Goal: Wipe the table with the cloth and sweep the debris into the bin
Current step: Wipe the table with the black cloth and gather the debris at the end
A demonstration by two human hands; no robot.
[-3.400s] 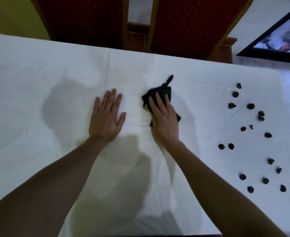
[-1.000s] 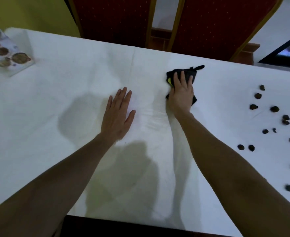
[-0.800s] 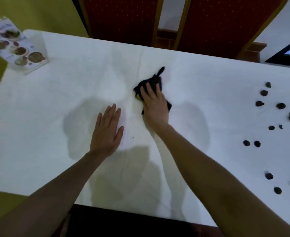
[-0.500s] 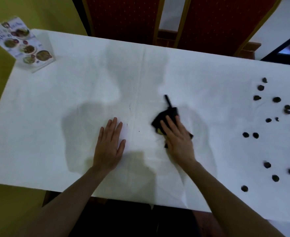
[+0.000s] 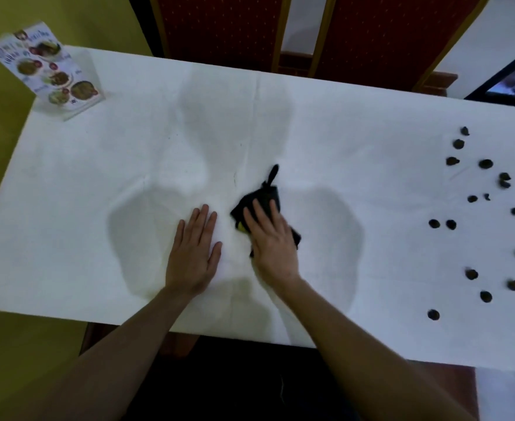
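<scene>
**Cloth pulled back to the table's middle**

Compared with 1 second ago, the right hand has dragged the cloth from the far edge back toward the near side, beside the left hand. Its palm lies flat with fingers spread, pressing rather than gripping; the left hand rests open and empty on the tablecloth, holding it taut.

Soft, thin and limp, the black cloth bunches under the palm, a small loop sticking out at its far end and a yellow patch showing at its left edge. It should weigh almost nothing and slide easily; flat pressure suits wiping, a pinch of the bunched middle suits lifting.

Well apart on the right lies the debris, roughly 18 small, dark, rounded lumps, probably light enough to roll. No bin is visible.
</scene>
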